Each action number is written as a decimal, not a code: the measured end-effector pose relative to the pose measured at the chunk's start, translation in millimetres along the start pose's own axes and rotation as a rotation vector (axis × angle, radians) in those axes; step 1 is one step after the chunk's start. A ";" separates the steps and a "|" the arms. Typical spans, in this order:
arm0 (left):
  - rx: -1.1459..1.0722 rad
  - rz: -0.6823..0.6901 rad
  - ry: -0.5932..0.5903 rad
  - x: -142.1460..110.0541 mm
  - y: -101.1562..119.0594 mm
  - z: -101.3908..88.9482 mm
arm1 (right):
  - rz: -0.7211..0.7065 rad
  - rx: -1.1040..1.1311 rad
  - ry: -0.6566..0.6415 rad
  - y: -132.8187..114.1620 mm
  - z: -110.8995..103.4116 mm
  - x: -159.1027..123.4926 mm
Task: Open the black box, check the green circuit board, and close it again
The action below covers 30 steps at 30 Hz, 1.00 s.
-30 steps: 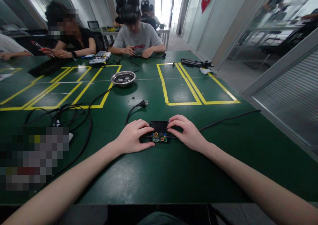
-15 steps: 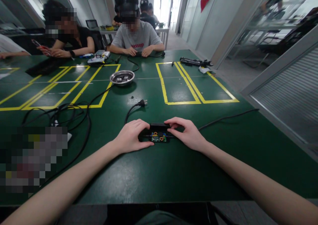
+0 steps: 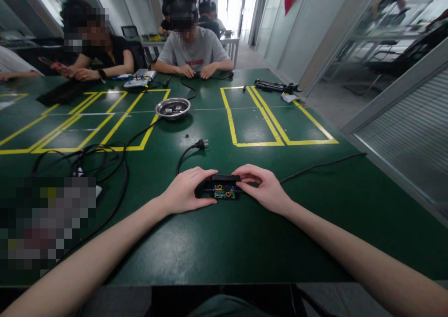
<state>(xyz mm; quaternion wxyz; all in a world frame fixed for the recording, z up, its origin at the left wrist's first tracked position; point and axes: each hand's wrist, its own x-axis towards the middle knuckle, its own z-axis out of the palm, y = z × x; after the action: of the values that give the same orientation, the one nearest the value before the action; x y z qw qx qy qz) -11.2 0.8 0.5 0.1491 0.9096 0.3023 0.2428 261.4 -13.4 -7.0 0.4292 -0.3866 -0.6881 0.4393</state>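
A small black power adapter [image 3: 221, 189] lies on the green table in front of me, its casing open so a green circuit board with orange coils shows. A black lid [image 3: 226, 177] stands tilted along its far edge. My left hand [image 3: 185, 191] grips the adapter's left end with curled fingers. My right hand [image 3: 262, 188] pinches the lid and the right end. Black cables run out from both ends, one ending in a plug [image 3: 202, 144].
A metal bowl [image 3: 173, 108] with small parts sits mid-table. Tangled black cables [image 3: 87, 161] lie at my left. Yellow tape boxes [image 3: 259, 121] mark the table. Two people sit across the table, working with their hands. A black tool [image 3: 275, 87] lies far right.
The black lid has tipped from lying flat behind the board to standing on edge over it. Both hands have closed in slightly around the adapter.
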 end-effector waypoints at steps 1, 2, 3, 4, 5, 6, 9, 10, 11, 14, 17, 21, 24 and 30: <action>-0.003 0.002 0.003 0.1 0.0 0.0 | 0.003 0.003 0.000 -0.3 0.1 0.0; -0.006 0.004 0.006 0.3 0.0 0.0 | 0.007 0.005 0.000 -0.4 0.3 -0.1; -0.007 0.004 0.008 0.5 0.1 0.1 | 0.010 0.006 0.001 -0.5 0.4 -0.1; -0.006 0.002 0.008 0.8 0.2 0.3 | 0.013 0.006 0.001 -0.5 0.5 -0.1; -0.003 0.000 0.009 1.0 0.3 0.4 | 0.014 0.005 0.002 -0.4 0.6 0.0; 0.000 -0.002 0.009 1.1 0.4 0.6 | 0.014 0.004 0.002 -0.3 0.6 0.0; 0.006 0.003 0.016 1.2 0.6 0.6 | 0.006 -0.003 -0.003 0.0 0.2 0.3; 0.006 0.004 0.017 1.2 0.7 0.4 | 0.002 -0.009 -0.007 -0.1 0.1 0.3; 0.008 0.002 0.016 1.1 0.7 0.1 | -0.003 -0.016 -0.010 -0.3 -0.2 0.2; 0.021 -0.003 0.008 0.8 0.7 -0.5 | -0.026 -0.035 -0.017 -1.7 -0.9 -0.4; 0.033 0.012 0.009 0.6 0.5 -0.4 | -0.045 -0.058 -0.029 -4.0 -2.0 -1.1; 0.034 0.019 0.016 0.5 0.4 0.7 | -0.089 -0.105 -0.072 -5.2 -3.7 -1.7; 0.027 0.028 0.005 0.9 0.9 1.4 | -0.208 -0.181 -0.127 -3.8 -5.5 -2.3; 0.012 0.064 -0.013 2.8 2.4 1.4 | -0.395 -0.349 -0.231 -3.4 -11.0 -4.2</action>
<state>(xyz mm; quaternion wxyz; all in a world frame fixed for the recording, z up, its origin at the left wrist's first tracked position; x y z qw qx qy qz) -7.3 0.5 1.3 0.1377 0.9212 0.2737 0.2399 272.5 -15.3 -2.2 0.3519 -0.2605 -0.8597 0.2631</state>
